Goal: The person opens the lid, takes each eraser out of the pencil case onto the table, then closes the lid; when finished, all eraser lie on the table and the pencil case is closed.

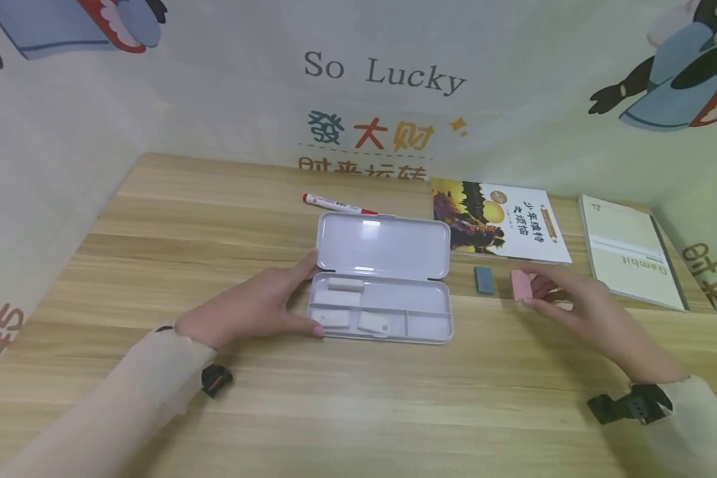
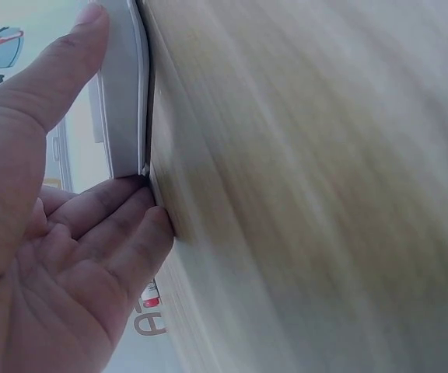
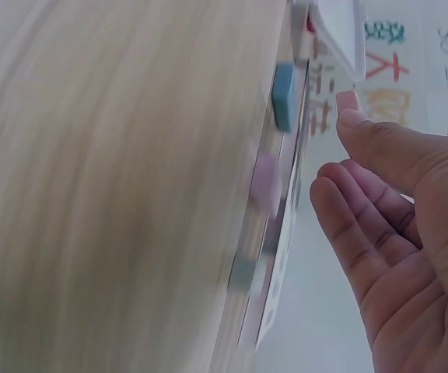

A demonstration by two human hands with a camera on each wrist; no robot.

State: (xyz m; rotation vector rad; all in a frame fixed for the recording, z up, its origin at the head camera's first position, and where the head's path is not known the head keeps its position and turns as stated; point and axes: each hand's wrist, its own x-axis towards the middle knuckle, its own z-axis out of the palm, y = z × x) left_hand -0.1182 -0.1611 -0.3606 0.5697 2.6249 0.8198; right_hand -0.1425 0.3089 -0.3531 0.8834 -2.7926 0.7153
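An opened white pencil case lies on the table with its lid tipped back. Several white erasers sit in its left compartments. My left hand rests along the case's left end, thumb at the front corner and fingers against the side by the hinge. With thumb and fingertips, my right hand pinches a pink eraser, right of the case. A blue eraser stands between them. The right wrist view also has a lavender eraser and a pale green eraser on the table.
Behind the lid lies a white marker with red ends. A book with an illustrated cover and a pale notebook lie at the back right. A printed curtain hangs along the table's back edge.
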